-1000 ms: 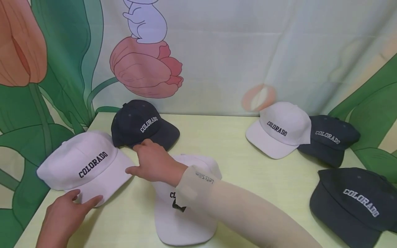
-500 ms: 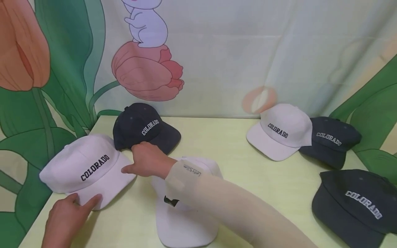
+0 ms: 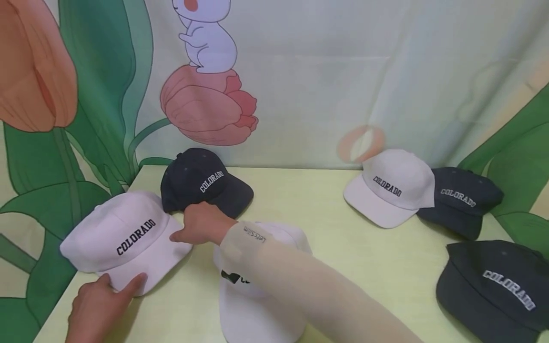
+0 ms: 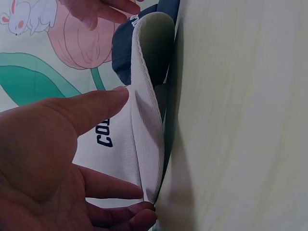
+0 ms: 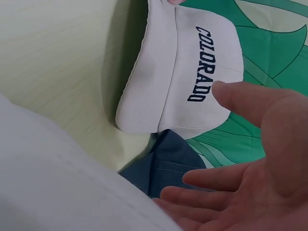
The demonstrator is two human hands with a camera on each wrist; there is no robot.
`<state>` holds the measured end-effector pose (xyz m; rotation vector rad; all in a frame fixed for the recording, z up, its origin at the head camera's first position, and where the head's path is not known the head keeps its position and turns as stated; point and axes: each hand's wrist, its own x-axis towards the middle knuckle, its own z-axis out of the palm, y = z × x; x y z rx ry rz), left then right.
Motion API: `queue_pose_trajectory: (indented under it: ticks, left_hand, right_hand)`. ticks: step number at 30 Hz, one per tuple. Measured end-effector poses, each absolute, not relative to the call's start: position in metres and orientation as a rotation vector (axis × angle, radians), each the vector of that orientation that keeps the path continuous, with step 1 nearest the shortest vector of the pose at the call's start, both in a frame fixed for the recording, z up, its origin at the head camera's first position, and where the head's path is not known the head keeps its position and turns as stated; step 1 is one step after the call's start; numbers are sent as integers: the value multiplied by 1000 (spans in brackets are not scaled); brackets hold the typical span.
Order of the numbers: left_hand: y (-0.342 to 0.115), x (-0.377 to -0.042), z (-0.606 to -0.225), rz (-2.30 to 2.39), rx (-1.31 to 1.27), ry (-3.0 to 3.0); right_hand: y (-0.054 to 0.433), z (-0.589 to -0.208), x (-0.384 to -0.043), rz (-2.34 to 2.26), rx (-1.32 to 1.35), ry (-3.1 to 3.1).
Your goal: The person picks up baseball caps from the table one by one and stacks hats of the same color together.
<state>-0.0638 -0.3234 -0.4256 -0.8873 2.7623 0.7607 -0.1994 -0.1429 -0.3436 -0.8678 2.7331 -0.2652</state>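
In the head view, a white COLORADO cap point(image 3: 107, 224) lies at the left of the table, brim toward the front right. My left hand point(image 3: 96, 305) touches its brim with thumb and fingers apart; the left wrist view shows the thumb point(image 4: 98, 108) straight along the brim. My right hand point(image 3: 203, 224) reaches between this cap and a navy COLORADO cap point(image 3: 188, 178) behind it. Its fingertips are at the navy brim, hidden in the head view, and its thumb overlaps the white brim. The right wrist view shows spread, fairly straight fingers point(image 5: 216, 178).
Under my right sleeve point(image 3: 300, 286) sits another white cap point(image 3: 261, 317). Toward the back right, a white cap point(image 3: 396, 176) overlaps a navy cap point(image 3: 459, 195). One more navy cap point(image 3: 484, 286) lies at the front right. A printed curtain point(image 3: 309, 85) hangs behind the table.
The head view has shifted, so everything sits slightly lower and further right. My right wrist and sleeve have swung left over the middle white cap. Both hands stay at the same caps.
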Motion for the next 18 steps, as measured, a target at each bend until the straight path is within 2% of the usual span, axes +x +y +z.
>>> queue_pose_trajectory:
  ticks: [18]
  left_hand:
    - [-321,-64,-426,756,-879,2756]
  right_hand:
    - [-160,-354,-207,-247,-833,2677]
